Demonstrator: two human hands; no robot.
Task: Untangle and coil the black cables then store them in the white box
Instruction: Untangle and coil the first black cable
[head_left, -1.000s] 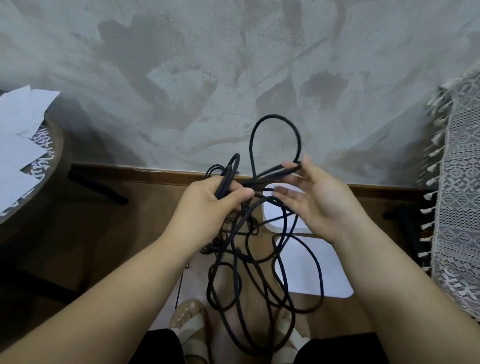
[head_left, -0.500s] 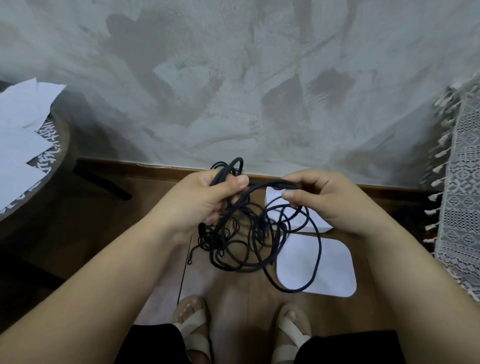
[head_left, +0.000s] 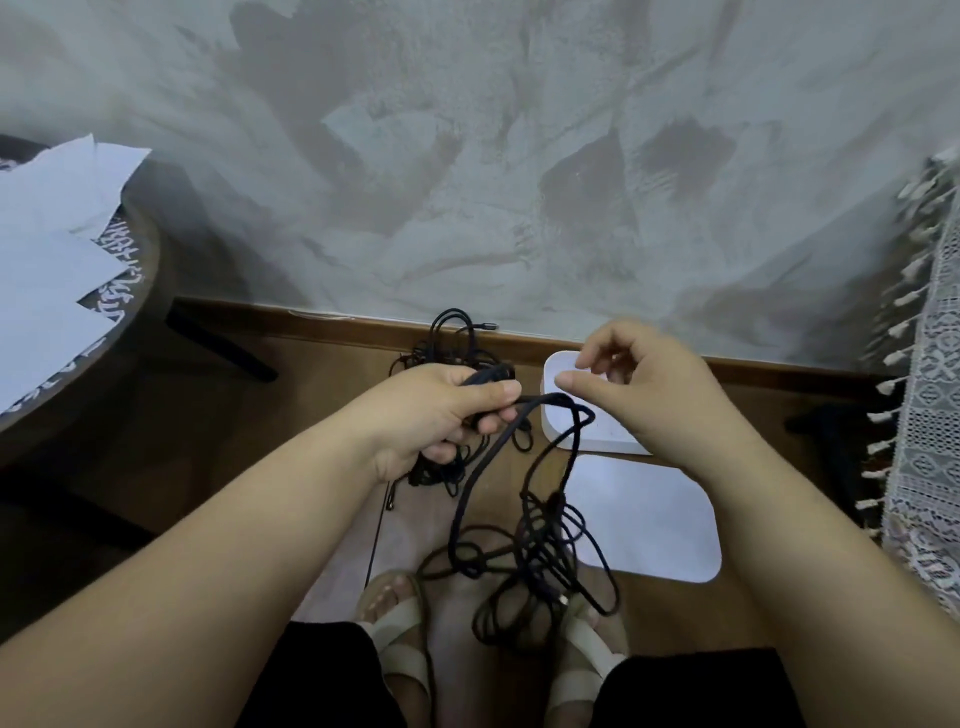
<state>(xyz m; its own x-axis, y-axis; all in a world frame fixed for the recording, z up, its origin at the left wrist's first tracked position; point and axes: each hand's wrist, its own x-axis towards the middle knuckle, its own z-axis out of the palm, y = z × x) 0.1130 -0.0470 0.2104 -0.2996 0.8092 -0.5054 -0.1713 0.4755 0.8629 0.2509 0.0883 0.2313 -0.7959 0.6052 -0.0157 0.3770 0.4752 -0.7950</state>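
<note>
Letting go with my right hand (head_left: 639, 400), I leave its fingers loosely curled and apart just above the white box (head_left: 555, 431), pinching nothing, where half a second ago they held a loop of the black cables (head_left: 537, 530). My left hand (head_left: 447, 410) keeps its grip clamped on a bunch of strands. The freed length has dropped out of a gathered bundle into a loose snarl that hangs down to my sandals (head_left: 400, 623). A second heap (head_left: 452, 338) of cable lies on the floor by the wall, behind that hand. Nothing is coiled or boxed yet. The box sits on the floor beside a flat white piece (head_left: 654, 519), probably its lid, so I judge I am still untangling and next need a free end.
</note>
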